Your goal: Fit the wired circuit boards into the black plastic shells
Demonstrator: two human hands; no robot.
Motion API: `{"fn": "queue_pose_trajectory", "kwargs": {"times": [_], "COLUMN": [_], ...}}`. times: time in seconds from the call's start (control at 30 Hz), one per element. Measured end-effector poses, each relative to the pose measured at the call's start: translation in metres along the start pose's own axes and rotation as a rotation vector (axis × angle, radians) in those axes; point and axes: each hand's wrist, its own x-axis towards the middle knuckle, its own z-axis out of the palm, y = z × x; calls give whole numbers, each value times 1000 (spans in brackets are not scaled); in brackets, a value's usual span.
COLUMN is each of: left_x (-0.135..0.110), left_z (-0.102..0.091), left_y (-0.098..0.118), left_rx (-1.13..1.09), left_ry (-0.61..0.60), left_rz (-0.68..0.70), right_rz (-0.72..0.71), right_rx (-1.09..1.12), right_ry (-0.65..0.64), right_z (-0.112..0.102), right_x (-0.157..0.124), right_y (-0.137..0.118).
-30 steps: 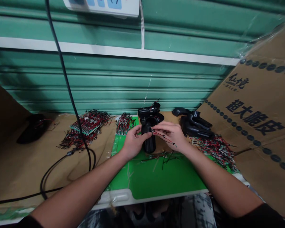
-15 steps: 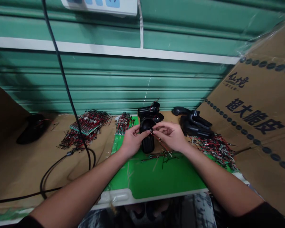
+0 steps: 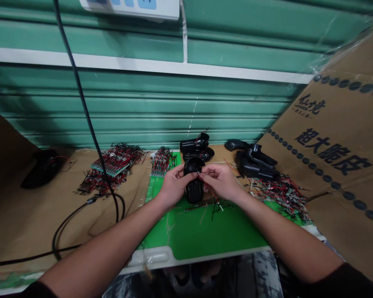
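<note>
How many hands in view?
2: the left hand grips the black plastic housing from its left; the right hand pinches thin red wires at its right. No others show.

The left hand and right hand were close together, fingers curled and pinched; forearms angled inward.

Black housing; red, black wires; green mat; teal wall, white stripe; brown carton, black lettering

The sleeves are black, the hands bare, the legwear mottled grey and white.
</note>
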Motion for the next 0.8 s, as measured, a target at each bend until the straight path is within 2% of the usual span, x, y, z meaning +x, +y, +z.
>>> {"fn": "queue_pose_trajectory", "kwargs": {"times": [0.13, 0.37, 0.43, 0.5, 0.57, 0.7, 0.8], "left_x": [2, 13, 13, 12, 11, 8, 5], "left_z": [0, -4, -4, -3, -1, 0, 0], "left_y": [1, 2, 3, 4, 7, 14, 16], "left_rx": [-40, -137, -145, -148, -165, -243, -236], "left_ry": [41, 247, 265, 279, 270, 185, 116], "left_rz": [-19, -128, -141, -153, -183, -303, -311], "right_rz": [-12, -383, -440, -470, -464, -339, -268], "right_rx": [-15, -287, -314, -317, -285, -129, -97], "right_ry": [-14, -175, -206, -178, -114, -29, 30], "right_z": [-3, -28, -30, -29, -27, -27, -31], "right_x": [2, -4, -7, -8, -8, -3, 2], "right_y": [2, -32, -39, -41, -38, -29, -26]}}
